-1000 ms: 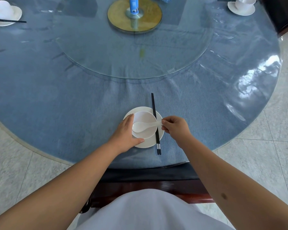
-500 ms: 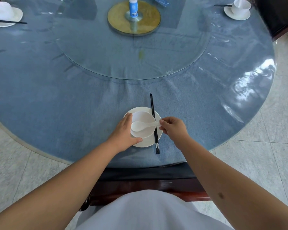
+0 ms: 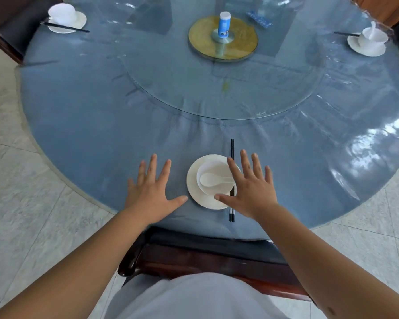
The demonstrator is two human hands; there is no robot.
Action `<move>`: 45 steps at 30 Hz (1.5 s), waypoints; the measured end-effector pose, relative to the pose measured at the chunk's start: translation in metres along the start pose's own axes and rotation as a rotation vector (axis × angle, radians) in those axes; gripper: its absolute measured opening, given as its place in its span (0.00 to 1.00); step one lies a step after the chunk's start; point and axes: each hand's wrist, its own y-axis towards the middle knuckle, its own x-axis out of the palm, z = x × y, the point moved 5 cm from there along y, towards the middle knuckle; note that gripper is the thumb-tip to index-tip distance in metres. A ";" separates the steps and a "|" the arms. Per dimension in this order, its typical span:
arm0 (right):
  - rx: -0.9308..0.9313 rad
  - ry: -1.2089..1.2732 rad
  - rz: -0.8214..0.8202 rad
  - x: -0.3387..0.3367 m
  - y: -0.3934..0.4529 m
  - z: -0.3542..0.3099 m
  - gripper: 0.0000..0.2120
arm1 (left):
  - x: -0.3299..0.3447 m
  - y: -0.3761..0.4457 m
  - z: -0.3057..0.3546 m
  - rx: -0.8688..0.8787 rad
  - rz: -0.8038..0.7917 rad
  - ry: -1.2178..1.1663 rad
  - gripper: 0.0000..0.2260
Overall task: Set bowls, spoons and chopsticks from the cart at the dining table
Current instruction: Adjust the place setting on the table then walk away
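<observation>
A white bowl (image 3: 213,171) sits on a white saucer (image 3: 195,194) near the front edge of the round blue table (image 3: 90,116). A white spoon (image 3: 211,179) lies inside the bowl. Black chopsticks (image 3: 232,148) lie along the saucer's right side, partly hidden by my right hand (image 3: 251,192). That hand hovers spread flat over the saucer's right edge, holding nothing. My left hand (image 3: 151,189) is spread flat to the left of the saucer, fingers straight, also holding nothing.
A glass turntable (image 3: 217,84) carries a gold disc (image 3: 242,44) and a blue-and-white bottle (image 3: 224,25). Two other place settings stand at the far left (image 3: 66,18) and far right (image 3: 370,42). A dark wooden chair (image 3: 205,259) is tucked under the table before me.
Both hands have let go of the setting and spread flat. The left moved off the saucer to its left; the right released the spoon handle.
</observation>
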 end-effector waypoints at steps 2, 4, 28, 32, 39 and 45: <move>-0.085 -0.041 -0.004 -0.003 0.011 -0.029 0.50 | -0.005 -0.012 -0.020 -0.069 0.007 0.003 0.49; -0.189 -0.073 -0.002 -0.004 0.024 -0.064 0.51 | -0.012 -0.028 -0.044 -0.148 0.020 0.003 0.49; -0.971 -0.171 -0.065 0.035 -0.009 -0.533 0.53 | -0.019 -0.279 -0.363 -0.785 0.191 -0.115 0.49; -0.988 -0.178 -0.079 0.037 -0.005 -0.576 0.52 | -0.032 -0.283 -0.402 -0.784 0.224 -0.123 0.48; -0.992 -0.185 -0.076 0.033 0.042 -0.647 0.52 | -0.058 -0.246 -0.485 -0.771 0.253 -0.125 0.48; -0.959 -0.187 -0.080 0.034 0.137 -0.720 0.52 | -0.086 -0.170 -0.581 -0.748 0.222 -0.112 0.47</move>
